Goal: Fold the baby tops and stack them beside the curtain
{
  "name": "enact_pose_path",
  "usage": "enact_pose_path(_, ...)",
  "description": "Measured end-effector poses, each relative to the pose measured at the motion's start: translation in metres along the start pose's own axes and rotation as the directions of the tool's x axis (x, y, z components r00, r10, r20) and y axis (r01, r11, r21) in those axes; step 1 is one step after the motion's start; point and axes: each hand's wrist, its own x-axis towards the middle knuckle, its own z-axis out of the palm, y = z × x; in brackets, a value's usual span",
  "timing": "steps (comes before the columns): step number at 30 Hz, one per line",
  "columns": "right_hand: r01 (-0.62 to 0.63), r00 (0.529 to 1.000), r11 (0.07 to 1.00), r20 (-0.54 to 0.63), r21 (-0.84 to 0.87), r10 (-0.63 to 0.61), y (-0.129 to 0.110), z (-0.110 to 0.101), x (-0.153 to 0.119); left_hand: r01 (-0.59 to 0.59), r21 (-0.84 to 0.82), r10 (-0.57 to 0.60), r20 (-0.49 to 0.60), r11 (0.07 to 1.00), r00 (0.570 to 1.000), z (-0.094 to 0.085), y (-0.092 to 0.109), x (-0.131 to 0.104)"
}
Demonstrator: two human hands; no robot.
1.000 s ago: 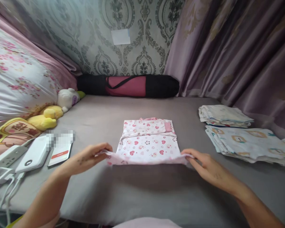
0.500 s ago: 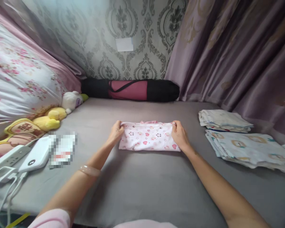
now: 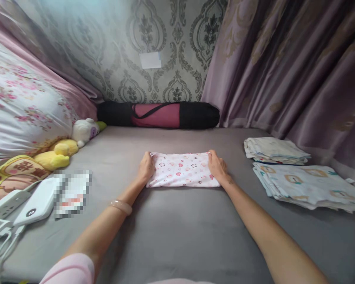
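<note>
A folded white cloth (image 3: 182,170) with pink hearts and small flowers lies in the middle of the grey bed surface (image 3: 177,228). Its far left corner is pinched by my left hand (image 3: 146,167), whose wrist wears a pale bangle (image 3: 121,206). At the far right corner, my right hand (image 3: 218,166) grips the same cloth between thumb and fingers. The near edge of the cloth rests towards me.
Two stacks of folded cloths, a plain one (image 3: 276,150) and a patterned one (image 3: 310,183), lie at the right. A power bank (image 3: 40,201), cables, a power strip (image 3: 10,203) and plush toys (image 3: 57,154) occupy the left. Behind is a long bag (image 3: 158,115).
Both hands still hold the cloth's far corners. The pink part that stuck up behind the cloth's far edge no longer shows. The whole view has shifted slightly.
</note>
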Motion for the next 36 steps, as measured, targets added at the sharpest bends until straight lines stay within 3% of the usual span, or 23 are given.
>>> enact_pose_path(9, -0.166, 0.982, 0.986, 0.091, 0.029, 0.163, -0.004, -0.001, 0.010, 0.257, 0.002, -0.257, 0.032, 0.966, 0.966, -0.009, 0.014, 0.006)
enact_pose_path(12, -0.211, 0.973, 0.974, 0.118, 0.088, 0.200, -0.004, -0.005, 0.016, 0.378, -0.105, -0.374, 0.054, 0.920, 0.926, -0.015, 0.015, 0.011)
enact_pose_path(14, -0.220, 0.968, 0.958, 0.158, 0.183, 0.193, 0.000, -0.009, 0.018, 0.468, -0.240, -0.440, 0.162, 0.851, 0.883, -0.021, 0.012, 0.012)
enact_pose_path(17, -0.307, 0.938, 0.828, 0.295, 0.469, 0.180, 0.013, -0.017, 0.012, 0.545, -0.446, -0.435, 0.332, 0.710, 0.837, -0.032, 0.001, 0.003)
enact_pose_path(20, -0.360, 0.924, 0.690, 0.344, 0.628, 0.168, 0.031, -0.026, -0.008, 0.524, -0.507, -0.381, 0.365, 0.685, 0.850, -0.047, -0.013, -0.019)
enact_pose_path(24, -0.202, 0.951, 0.810, 0.308, 0.550, 0.028, 0.050, -0.033, -0.047, 0.424, -0.423, -0.227, 0.441, 0.801, 0.868, -0.075, -0.019, -0.056)
enact_pose_path(28, -0.070, 0.930, 0.884, 0.352, 0.462, -0.111, 0.052, -0.034, -0.073, 0.402, -0.378, -0.140, 0.561, 0.834, 0.816, -0.093, -0.006, -0.080)
enact_pose_path(36, -0.142, 0.930, 0.925, 0.369, 0.353, 0.002, 0.046, -0.022, -0.074, 0.500, -0.418, -0.286, 0.476, 0.758, 0.832, -0.081, 0.002, -0.087)
